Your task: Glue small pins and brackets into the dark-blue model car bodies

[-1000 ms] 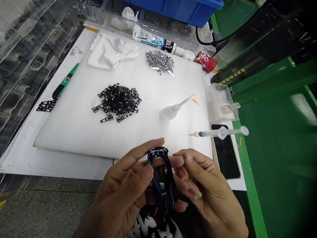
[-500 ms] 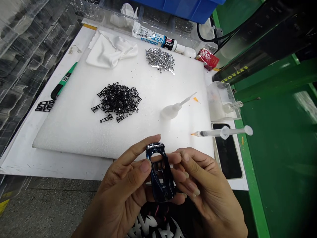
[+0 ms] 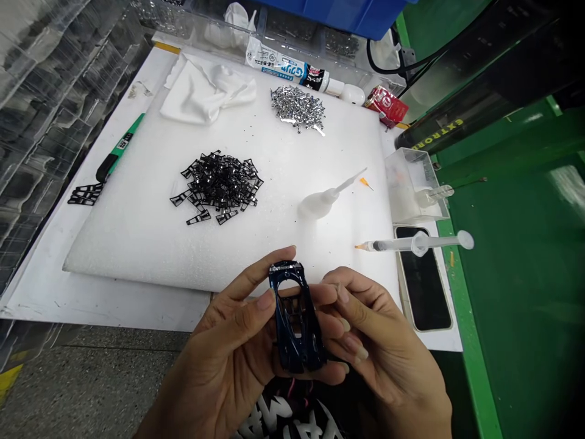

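White foam pad (image 3: 137,244) covers most of the workbench, edged on the right by a green bench (image 3: 503,274); on the pad lie a pile of black plastic parts (image 3: 219,186), a heap of silvery metal parts (image 3: 298,110), a white cloth (image 3: 205,91), a small squeeze bottle (image 3: 320,201) and a syringe (image 3: 411,244) whose barrel reaches out over a phone (image 3: 423,280). A dark blue car shell (image 3: 295,320) is held in the air just in front of the pad's near edge, hollow side up; the left hand (image 3: 228,360) grips it with the thumb on its left flank and the index finger stretched behind its top end; the right hand (image 3: 384,360) closes its fingers on the right flank and underneath, so both hands are grasping the shell. The hold looks like fingertips on glossy, curved plastic, so I judge the shell could slip or twist out and drop to the floor below, since it is not over the pad; smudging the finish seems likely too. Against half a second ago, hands and shell sit in nearly the same place, with the shell turned slightly so that its open underside faces the camera more squarely; a second ago it was held a little lower.
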{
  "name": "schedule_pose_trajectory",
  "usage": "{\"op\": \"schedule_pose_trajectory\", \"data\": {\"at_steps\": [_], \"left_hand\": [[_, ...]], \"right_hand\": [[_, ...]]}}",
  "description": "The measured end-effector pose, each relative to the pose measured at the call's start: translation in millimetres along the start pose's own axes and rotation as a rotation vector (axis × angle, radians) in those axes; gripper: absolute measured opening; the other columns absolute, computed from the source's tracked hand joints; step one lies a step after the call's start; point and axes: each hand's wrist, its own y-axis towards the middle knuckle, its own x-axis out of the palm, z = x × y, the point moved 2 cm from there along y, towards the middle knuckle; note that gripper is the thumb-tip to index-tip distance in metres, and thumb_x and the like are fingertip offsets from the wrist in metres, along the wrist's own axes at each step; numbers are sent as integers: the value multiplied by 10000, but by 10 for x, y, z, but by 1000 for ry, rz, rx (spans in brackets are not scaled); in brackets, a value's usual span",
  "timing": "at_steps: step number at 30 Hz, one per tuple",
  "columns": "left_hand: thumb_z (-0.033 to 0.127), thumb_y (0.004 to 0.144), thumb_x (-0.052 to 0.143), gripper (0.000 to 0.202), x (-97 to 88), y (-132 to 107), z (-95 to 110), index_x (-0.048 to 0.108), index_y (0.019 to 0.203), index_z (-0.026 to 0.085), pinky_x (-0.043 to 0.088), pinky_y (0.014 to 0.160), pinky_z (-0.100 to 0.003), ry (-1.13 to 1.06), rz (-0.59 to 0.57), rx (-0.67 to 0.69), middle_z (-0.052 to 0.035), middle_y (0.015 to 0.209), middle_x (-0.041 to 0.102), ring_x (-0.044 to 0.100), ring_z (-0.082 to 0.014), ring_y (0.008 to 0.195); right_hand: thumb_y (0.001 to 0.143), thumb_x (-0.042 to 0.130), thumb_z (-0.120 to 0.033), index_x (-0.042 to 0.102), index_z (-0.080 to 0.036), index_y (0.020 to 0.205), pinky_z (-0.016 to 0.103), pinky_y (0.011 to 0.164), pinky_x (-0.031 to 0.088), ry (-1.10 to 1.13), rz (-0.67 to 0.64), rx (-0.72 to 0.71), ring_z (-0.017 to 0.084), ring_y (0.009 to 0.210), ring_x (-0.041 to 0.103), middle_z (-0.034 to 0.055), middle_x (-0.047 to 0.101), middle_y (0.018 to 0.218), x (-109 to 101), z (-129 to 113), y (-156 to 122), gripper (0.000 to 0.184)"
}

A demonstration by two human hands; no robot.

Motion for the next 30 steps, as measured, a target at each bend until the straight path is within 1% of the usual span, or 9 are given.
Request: {"op": "schedule_pose_trajectory", "data": {"at_steps": [3, 5, 9, 14, 16, 19, 23, 26, 30], "left_hand": [[134, 1021, 368, 410, -21, -7, 6, 596, 1350, 221, 689, 790, -386, -19, -38, -25, -130, 1155, 764, 777, -230, 980], [143, 1022, 373, 400, -27, -7, 13, 605, 1339, 219, 687, 795, -386, -36, -73, -46, -121, 1152, 763, 774, -236, 995], [154, 1031, 352, 397, -7, 2, 17, 622, 1317, 210, 680, 822, -386, -69, -126, -61, -117, 1145, 769, 770, -233, 1018], [159, 1030, 337, 406, 37, 17, 1, 631, 1307, 205, 674, 830, -370, -84, -162, -63, -126, 1150, 764, 767, -228, 1027], [163, 1030, 340, 405, 40, 17, 0, 633, 1306, 207, 673, 829, -371, -83, -167, -65, -127, 1147, 764, 767, -231, 1028], [162, 1027, 370, 394, 27, 13, 8, 628, 1320, 215, 674, 821, -359, -63, -141, -54, -123, 1153, 763, 768, -231, 1025], [168, 1026, 391, 380, 20, 4, 15, 633, 1314, 218, 677, 813, -353, -56, -125, -44, -119, 1149, 764, 770, -226, 1012], [183, 1032, 389, 370, 24, -5, 13, 638, 1303, 229, 677, 824, -352, -77, -146, -51, -110, 1142, 769, 767, -217, 1024], [173, 1034, 393, 394, 33, -21, 27, 618, 1347, 256, 677, 841, -328, -34, -191, -50, -97, 1197, 763, 760, -196, 1050]], "right_hand": [[951, 678, -208, 735, -176, 905, 71, 447, 354, 136, -100, 100, 1, 452, 290, -3, 590, 651, -3, 27, 21, 80], [957, 675, -207, 729, -170, 914, 63, 461, 384, 220, -181, 161, 0, 454, 295, 12, 628, 686, -3, 42, 37, 78], [941, 704, -217, 722, -179, 950, 59, 468, 414, 300, -291, 190, -4, 464, 318, 40, 709, 827, -12, 64, 64, 43], [923, 736, -241, 681, -192, 942, 42, 478, 415, 323, -287, 208, -7, 465, 331, 35, 730, 865, 6, 88, 56, 75], [933, 722, -238, 673, -200, 932, 41, 473, 413, 329, -285, 215, -7, 453, 320, 31, 736, 869, 29, 92, 47, 63], [958, 687, -231, 668, -208, 927, 42, 482, 421, 340, -285, 209, -2, 450, 306, 24, 740, 864, 61, 97, 44, 43], [960, 683, -241, 655, -218, 937, 61, 497, 447, 365, -302, 214, 17, 440, 275, -4, 717, 777, 90, 113, 53, 43], [969, 670, -248, 642, -223, 943, 67, 499, 454, 377, -306, 215, 24, 425, 248, -29, 682, 720, 96, 120, 51, 45], [989, 638, -240, 666, -233, 939, 55, 489, 440, 397, -331, 210, 15, 410, 247, -41, 672, 722, 121, 121, 42, 58]]}}
